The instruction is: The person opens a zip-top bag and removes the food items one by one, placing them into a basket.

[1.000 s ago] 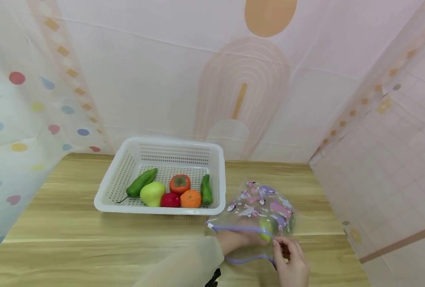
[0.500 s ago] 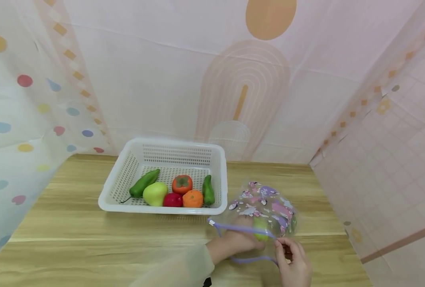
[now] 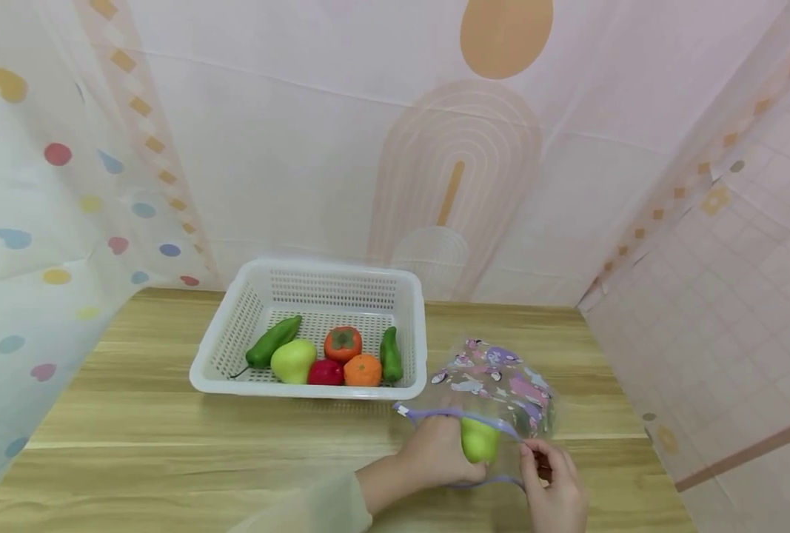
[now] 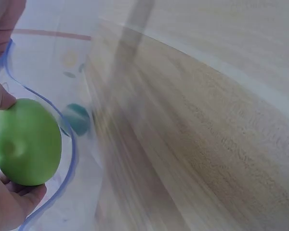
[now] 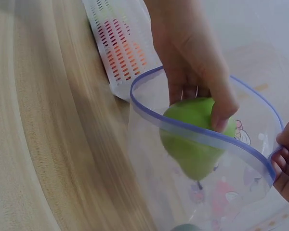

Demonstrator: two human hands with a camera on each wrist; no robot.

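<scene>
In the head view my left hand [image 3: 434, 451] grips a green pear [image 3: 480, 441] at the mouth of a clear zip bag [image 3: 494, 377] printed with purple and pink figures. Thumb and fingers lie on either side of the pear [image 5: 192, 144], whose stem points down into the bag in the right wrist view. My right hand [image 3: 554, 481] pinches the purple-edged rim at the bag's right corner. A dark green rounded thing [image 4: 76, 119] shows through the plastic, its kind unclear.
Left of the bag stands a white perforated basket [image 3: 315, 394]. It holds a long green pepper [image 3: 273, 340], another pear [image 3: 293, 361], a persimmon [image 3: 343, 344], a red fruit [image 3: 326, 372], an orange [image 3: 363, 371] and a shorter green pepper [image 3: 391, 355]. Patterned cloth [image 3: 288, 163] hangs behind the wooden table.
My left hand has drawn back from inside the bag towards its mouth, bringing the pear nearer the opening. The right hand keeps its pinch on the rim. The head view has shifted slightly.
</scene>
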